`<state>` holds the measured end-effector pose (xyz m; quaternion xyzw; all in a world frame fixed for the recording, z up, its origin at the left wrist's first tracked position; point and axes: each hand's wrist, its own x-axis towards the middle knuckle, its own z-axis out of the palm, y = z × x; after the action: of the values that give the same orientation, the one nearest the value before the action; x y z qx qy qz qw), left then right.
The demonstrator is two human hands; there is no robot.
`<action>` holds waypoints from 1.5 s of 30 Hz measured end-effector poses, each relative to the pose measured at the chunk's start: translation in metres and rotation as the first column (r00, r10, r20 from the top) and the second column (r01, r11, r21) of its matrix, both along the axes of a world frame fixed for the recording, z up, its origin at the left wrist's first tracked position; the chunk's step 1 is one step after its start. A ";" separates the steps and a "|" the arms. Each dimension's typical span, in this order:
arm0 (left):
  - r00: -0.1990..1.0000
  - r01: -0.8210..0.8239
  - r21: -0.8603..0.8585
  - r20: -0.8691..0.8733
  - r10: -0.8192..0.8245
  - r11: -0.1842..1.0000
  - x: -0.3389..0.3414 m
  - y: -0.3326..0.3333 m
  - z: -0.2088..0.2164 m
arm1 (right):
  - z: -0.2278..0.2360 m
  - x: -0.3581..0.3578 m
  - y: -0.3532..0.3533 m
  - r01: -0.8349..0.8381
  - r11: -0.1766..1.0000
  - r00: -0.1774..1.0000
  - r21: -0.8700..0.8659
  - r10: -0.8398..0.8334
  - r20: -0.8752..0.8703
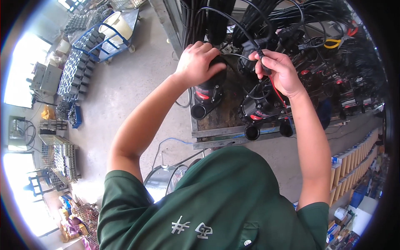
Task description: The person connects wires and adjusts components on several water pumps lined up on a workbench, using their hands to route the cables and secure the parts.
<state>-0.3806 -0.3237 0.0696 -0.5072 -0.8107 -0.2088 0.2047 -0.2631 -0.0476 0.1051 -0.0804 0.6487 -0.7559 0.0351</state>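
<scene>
While your L hand (199, 62)'s atop the left pump (210, 93) (can't tell if gripping), your R hand (283, 75) pinches a blk cable (261, 53). Red lead (275, 88) looks loose; wiring's prob. unfinished.

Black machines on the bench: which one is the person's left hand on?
The leftmost machine, near the bench's left end: the left hand covers its top, while the others stand further right.

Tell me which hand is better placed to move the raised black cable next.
Probably the right hand: its thumb and fingers hold the black cable. The left hand is on top of a black pump, apart from the held part of the cable.
</scene>
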 end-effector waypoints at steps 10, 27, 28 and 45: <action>0.860 -0.494 0.226 -0.016 0.511 0.839 0.008 0.033 -0.015 | 0.000 0.003 -0.006 -0.005 0.995 0.999 0.100 0.001 0.043; 0.983 -0.166 0.283 -0.029 0.182 0.945 -0.030 0.024 -0.019 | -0.006 0.002 -0.017 0.119 0.939 0.990 0.323 -0.087 -0.112; 0.985 -0.166 0.293 0.006 0.172 0.942 -0.025 0.025 -0.017 | -0.009 0.000 -0.017 0.160 0.903 0.980 0.398 -0.096 -0.176; 0.993 0.101 -0.257 -0.032 -0.113 0.961 0.102 0.074 0.118 | 0.014 0.053 0.012 -0.051 0.952 0.988 0.302 0.005 0.151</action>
<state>-0.2790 -0.2495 0.1877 -0.5772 -0.7972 -0.1017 0.1450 -0.2105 -0.0360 0.1188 -0.0268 0.7520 -0.6500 0.1063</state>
